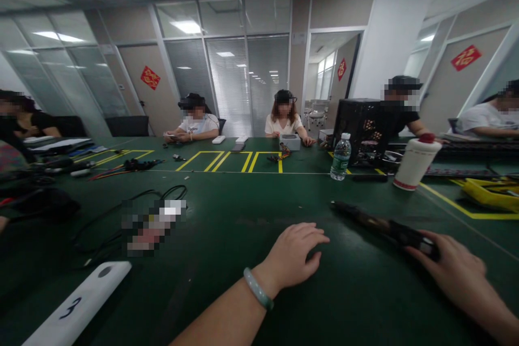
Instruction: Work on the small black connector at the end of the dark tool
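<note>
My left hand [291,255] rests palm-down on the green table [227,211], fingers spread and holding nothing, with a pale bangle [258,288] on the wrist. My right hand [450,266] lies at the right, its fingers closed around the near end of a long black rod-shaped object [385,227]. That object stretches away to the upper left across the tabletop. Its exact kind cannot be told from this view.
A white bottle with a red cap [417,162], a water bottle [341,157] and a black mesh crate [360,130] stand ahead right. Black cables [162,200] and a white numbered board [77,305] lie left. Several co-workers sit around the table.
</note>
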### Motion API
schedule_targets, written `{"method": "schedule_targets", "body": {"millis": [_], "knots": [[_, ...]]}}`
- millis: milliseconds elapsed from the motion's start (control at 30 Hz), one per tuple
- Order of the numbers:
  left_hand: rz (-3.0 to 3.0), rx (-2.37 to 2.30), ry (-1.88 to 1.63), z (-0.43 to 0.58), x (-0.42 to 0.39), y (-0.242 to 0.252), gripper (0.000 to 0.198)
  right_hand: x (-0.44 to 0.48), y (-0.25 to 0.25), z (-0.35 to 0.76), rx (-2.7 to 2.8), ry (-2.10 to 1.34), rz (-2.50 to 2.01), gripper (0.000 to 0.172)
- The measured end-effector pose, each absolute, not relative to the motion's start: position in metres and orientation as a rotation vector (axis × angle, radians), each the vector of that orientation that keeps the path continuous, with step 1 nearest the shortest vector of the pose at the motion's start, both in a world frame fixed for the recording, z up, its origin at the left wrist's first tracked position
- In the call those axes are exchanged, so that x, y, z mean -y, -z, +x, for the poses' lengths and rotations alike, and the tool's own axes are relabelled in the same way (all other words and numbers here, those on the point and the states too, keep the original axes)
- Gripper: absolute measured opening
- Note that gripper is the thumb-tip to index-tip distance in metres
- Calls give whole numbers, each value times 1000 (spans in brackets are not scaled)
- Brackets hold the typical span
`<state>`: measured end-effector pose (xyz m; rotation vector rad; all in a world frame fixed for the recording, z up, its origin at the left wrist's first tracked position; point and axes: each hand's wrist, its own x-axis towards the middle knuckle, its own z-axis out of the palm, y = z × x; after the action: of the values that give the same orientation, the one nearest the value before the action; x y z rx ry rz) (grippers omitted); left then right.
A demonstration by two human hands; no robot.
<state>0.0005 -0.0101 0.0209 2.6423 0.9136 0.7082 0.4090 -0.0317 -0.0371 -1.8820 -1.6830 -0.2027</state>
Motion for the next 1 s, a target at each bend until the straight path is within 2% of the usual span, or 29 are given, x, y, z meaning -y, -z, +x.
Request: {"method": "schedule_targets", "body": {"millis": [233,367,533,567,667,800,1000], "knots": [[2610,-1213,-979,-4,2,-15,44,-10,21,189,2099,-7,-1458,33],[2511,-1494,-1019,-12,-13,-1,39,-13,13,130,2187,-34,-1323,41],[2493,-1586,-1001,-16,-16,3,37,-6,2,139,2165,27,-1345,47],[2495,-1587,-996,-16,-15,2,37,-3,-2,146,2146,41,-1370,45],[2481,-1594,-972,-15,-15,1,36,6,-14,171,2140,-59,-1545,20],[2483,-1573,-947,-13,-14,-1,34,17,-15,189,2195,-280,-1820,27],[2535,-1542,-878,-11,-3,-16,32,22,-11,189,2234,-335,-1726,2]]}}
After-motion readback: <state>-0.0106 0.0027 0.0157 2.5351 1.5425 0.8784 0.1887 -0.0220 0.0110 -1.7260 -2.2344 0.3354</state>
